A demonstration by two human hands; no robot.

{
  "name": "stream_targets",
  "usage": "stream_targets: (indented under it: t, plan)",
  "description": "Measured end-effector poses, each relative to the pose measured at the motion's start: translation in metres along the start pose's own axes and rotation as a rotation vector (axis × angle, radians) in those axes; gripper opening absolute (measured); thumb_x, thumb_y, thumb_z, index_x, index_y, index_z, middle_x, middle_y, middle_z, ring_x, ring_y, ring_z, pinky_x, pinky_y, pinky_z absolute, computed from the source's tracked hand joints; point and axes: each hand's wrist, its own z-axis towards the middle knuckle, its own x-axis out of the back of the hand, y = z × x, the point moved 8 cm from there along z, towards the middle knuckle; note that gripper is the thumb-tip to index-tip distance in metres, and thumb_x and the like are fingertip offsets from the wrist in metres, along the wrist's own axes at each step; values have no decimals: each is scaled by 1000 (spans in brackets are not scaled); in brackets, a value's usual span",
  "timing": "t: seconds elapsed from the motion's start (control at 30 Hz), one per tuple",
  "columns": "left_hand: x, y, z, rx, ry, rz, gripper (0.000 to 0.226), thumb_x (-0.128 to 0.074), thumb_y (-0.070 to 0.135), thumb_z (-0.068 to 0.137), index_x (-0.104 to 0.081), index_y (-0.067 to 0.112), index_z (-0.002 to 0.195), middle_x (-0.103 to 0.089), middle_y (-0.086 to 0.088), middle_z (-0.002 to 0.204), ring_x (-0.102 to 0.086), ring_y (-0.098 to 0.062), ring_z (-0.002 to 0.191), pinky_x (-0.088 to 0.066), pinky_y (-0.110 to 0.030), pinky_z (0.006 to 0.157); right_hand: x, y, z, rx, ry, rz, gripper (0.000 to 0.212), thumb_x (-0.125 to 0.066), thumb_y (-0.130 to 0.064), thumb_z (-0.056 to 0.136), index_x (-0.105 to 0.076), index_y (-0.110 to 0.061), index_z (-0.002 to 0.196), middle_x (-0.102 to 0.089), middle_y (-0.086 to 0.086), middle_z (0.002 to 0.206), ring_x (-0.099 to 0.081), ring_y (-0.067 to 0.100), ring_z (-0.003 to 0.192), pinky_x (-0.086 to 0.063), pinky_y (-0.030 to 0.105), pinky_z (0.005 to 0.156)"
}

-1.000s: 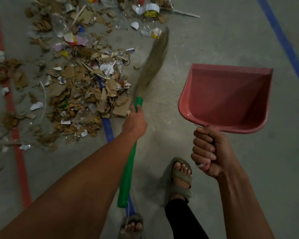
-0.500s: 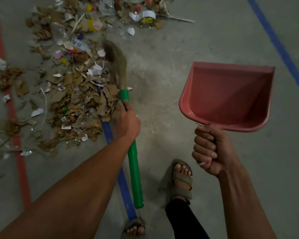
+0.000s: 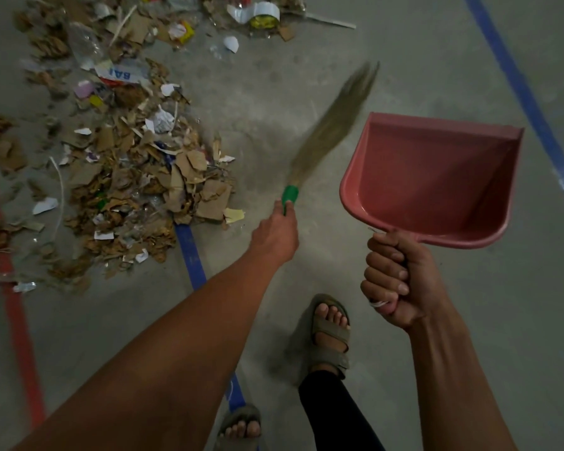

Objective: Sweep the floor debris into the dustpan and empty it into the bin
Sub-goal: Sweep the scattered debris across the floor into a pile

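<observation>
grey concrete floor [image 3: 306, 76], debris [image 3: 137, 177] heaped left. left hand [image 3: 275, 237] grasping broom [image 3: 326, 135], bristles angled up-right; right hand [image 3: 394, 281] clenched round empty dustpan [image 3: 437, 180], mouth facing away.

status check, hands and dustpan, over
Left hand grips broom, bristles clear of debris pile. Right hand holds dustpan raised, nothing visible inside. No bin in view.

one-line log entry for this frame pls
phase: sweeping | left hand: grips broom, bristles blurred beside debris | right hand: holds dustpan aloft, empty | bin: not in view
</observation>
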Motion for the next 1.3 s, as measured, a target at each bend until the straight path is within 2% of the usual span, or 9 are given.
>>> stream_targets:
  t: [0.2, 0.3, 0.5, 0.63, 0.77, 0.87, 0.97, 1.1, 1.3]
  plan:
    - [34, -105, -5, 377, 92, -106, 79, -57, 17, 101, -11, 9, 164, -23, -20, 163, -49, -39, 134, -45, -48, 106, -6, 11, 3, -24, -19, -2, 41, -45, -19, 96, -30, -24, 58, -18, -9, 40, -6, 8, 32, -13, 17, 33]
    - [61, -158, -15, 448, 215, -129, 78, -56, 15, 100, -11, 3, 163, -21, -21, 164, -49, -43, 132, -46, -50, 105, -12, 21, 5, -46, -32, -19, 41, -45, -20, 96, -30, -24, 58, -14, -9, 42, -6, 8, 32, -12, 18, 34]
    - [82, -194, -55, 356, 299, -146, 83, -60, 15, 101, -6, 5, 163, -8, -19, 170, -39, -44, 143, -41, -49, 111, -36, 49, 3, -79, -50, -35, 42, -44, -19, 97, -28, -25, 58, -23, -9, 38, -7, 7, 32, -12, 17, 34]
    - [74, -193, -97, 257, 290, -138, 73, -46, 10, 103, -7, 9, 164, -3, -15, 172, -34, -39, 148, -39, -48, 113, -58, 66, -2, -99, -71, -92, 42, -44, -20, 96, -29, -24, 58, -20, -9, 39, -7, 7, 31, -13, 17, 33]
    - [43, -193, -139, 79, 288, -139, 66, -40, 16, 106, -10, 15, 165, -3, -5, 173, -59, -41, 120, -54, -51, 94, -85, 76, -10, -103, -69, -178, 41, -45, -20, 94, -23, -26, 61, -12, -9, 43, -6, 7, 32, -17, 17, 31]
    - [13, -193, -164, -4, 126, -92, 70, -40, 15, 106, -4, 24, 165, 2, 3, 173, -62, -40, 111, -55, -53, 91, -104, 85, -17, -106, -72, -239, 41, -45, -20, 94, -23, -26, 61, -11, -9, 44, -5, 7, 32, -17, 17, 30]
    - [-18, -203, -183, -78, -60, 34, 78, -45, 9, 102, -2, 25, 165, 3, 1, 173, -62, -37, 110, -56, -49, 89, -113, 101, -24, -108, -65, -262, 40, -42, -21, 96, -22, -26, 62, -11, -9, 44, -5, 8, 32, -15, 16, 32]
    - [-39, -248, -196, 10, -175, 126, 77, -44, 7, 101, -5, 21, 165, -1, -8, 173, -53, -40, 128, -50, -50, 99, -117, 141, -28, -98, -45, -274, 39, -42, -21, 95, -21, -27, 63, -12, -9, 44, -5, 7, 32, -14, 18, 31]
    - [-1, -319, -195, 182, 14, 60, 74, -42, 8, 100, -6, 11, 164, -7, -15, 171, -52, -44, 129, -50, -55, 101, -125, 211, -28, -115, -34, -241, 39, -44, -20, 94, -22, -27, 62, -18, -10, 40, -5, 7, 32, -11, 19, 32]
